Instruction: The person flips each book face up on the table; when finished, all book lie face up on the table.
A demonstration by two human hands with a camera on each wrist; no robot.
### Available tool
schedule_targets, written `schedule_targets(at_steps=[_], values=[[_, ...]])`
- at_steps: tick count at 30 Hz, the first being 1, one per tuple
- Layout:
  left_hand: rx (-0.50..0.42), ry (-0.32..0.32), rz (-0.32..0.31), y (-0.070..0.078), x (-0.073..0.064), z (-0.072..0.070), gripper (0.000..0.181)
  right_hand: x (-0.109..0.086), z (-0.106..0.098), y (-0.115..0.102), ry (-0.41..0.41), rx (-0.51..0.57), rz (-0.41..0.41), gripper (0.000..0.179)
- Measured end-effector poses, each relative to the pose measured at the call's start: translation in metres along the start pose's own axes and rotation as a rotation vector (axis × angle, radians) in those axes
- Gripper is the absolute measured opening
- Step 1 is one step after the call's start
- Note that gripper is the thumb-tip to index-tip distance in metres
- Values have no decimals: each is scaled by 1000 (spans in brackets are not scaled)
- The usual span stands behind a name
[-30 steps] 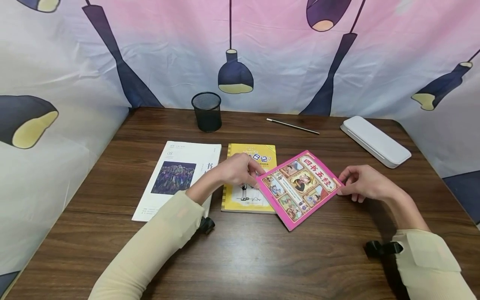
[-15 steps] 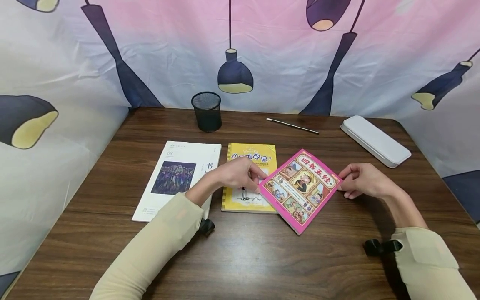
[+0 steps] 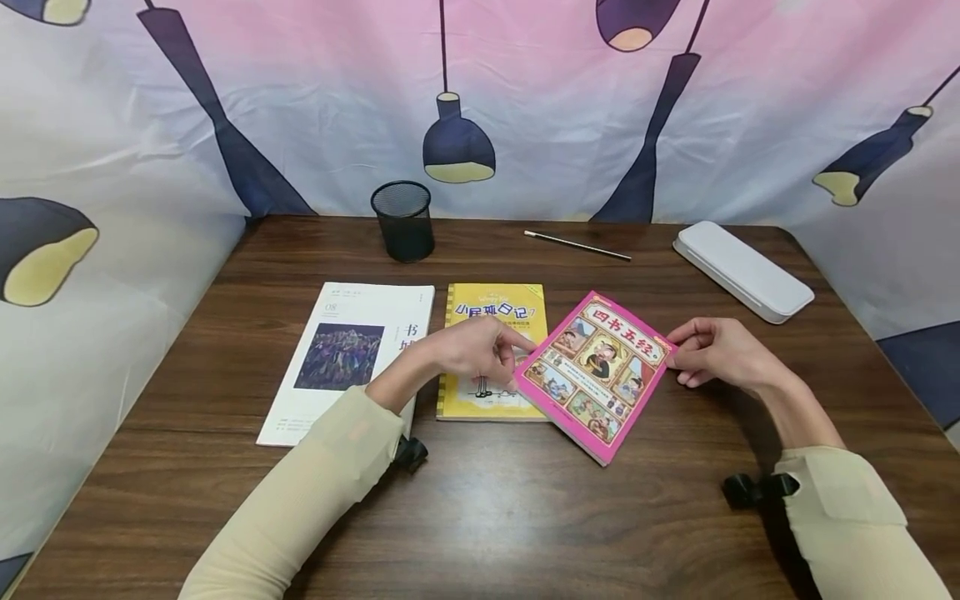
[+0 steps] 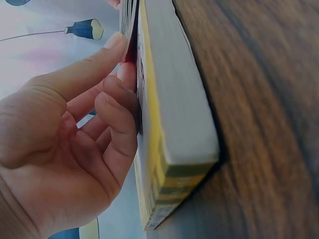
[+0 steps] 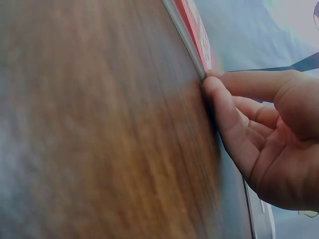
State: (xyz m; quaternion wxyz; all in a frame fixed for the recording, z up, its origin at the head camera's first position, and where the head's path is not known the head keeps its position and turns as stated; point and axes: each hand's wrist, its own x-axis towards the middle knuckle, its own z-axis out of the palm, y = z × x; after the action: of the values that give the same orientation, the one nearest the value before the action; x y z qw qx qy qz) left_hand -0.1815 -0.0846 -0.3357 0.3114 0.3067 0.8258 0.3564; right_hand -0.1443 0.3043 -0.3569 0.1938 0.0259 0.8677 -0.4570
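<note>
A pink picture-covered book (image 3: pixel 600 367) is tilted on the table, its left corner over the yellow book (image 3: pixel 491 300). My left hand (image 3: pixel 480 346) pinches that left corner above the yellow cover. In the left wrist view, the thumb of my left hand (image 4: pixel 70 129) lies on the pink book's edge, beside the thick page block of the yellow book (image 4: pixel 179 94). My right hand (image 3: pixel 720 354) pinches the opposite corner; in the right wrist view, thumb and forefinger of my right hand (image 5: pixel 269 129) meet at the corner of the pink book (image 5: pixel 194 35), close to the tabletop.
To the left lies a white book (image 3: pixel 352 304) with a dark picture, partly behind my left forearm. At the back stand a black mesh pen cup (image 3: pixel 405 229), a thin pencil (image 3: pixel 577 246) and a white case (image 3: pixel 742 271) at the right. A printed cloth (image 3: pixel 360 92) hangs behind the table.
The pink book has turned counterclockwise between my hands: its top corner shifted left, its bottom corner right. Both hands keep their pinch. The head view has shifted slightly.
</note>
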Motion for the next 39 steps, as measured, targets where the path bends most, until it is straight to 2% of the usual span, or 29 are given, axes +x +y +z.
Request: schedule_targets(at_steps=[4,12,21,27,32,39], values=[[-6,-26,16,2,-1,-1,56,5,0,-3,19,-17,21,55],[-11,-44,-6,2,0,1,58,10,0,-8,79,1,58,53],[19,-53,-40,8,5,7,83,10,2,-7,103,55,67,50],[44,-86,-78,10,10,9,96,10,1,-6,103,22,45,52],[74,-95,-105,12,13,12,105,6,-3,-8,50,-40,3,66],[4,-143,-132,19,16,18,118,0,-10,-7,-104,-149,-41,96]])
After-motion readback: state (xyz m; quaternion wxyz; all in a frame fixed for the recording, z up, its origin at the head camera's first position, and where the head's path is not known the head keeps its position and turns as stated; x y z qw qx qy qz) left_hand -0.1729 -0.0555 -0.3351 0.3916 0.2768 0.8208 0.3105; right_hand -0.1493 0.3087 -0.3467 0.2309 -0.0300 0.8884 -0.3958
